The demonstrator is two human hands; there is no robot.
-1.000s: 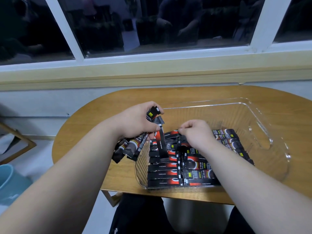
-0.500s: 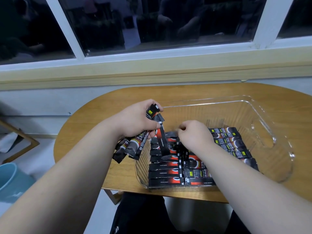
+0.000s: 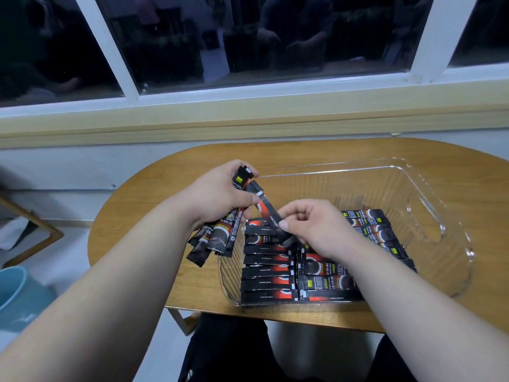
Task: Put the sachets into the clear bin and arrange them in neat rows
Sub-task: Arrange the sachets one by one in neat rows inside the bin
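A clear plastic bin [image 3: 429, 221] sits on the wooden table. Inside it, black and red sachets lie flat in rows [image 3: 268, 282] along the near and left side. My left hand [image 3: 217, 194] grips a bundle of several sachets [image 3: 214, 238] over the bin's left rim. One sachet [image 3: 268, 213] sticks out slanted from that bundle. My right hand [image 3: 314, 224] pinches its lower end between thumb and fingers, just above the rows.
The oval wooden table [image 3: 316, 153] stands against a wall under a dark window [image 3: 248, 37]. A blue tub [image 3: 19, 296] sits on the floor at the left. The bin's right half holds no sachets.
My right hand has lifted off the rows in the bin and moved left, taking hold of the slanted sachet sticking out of the bundle. The left hand stays in place.
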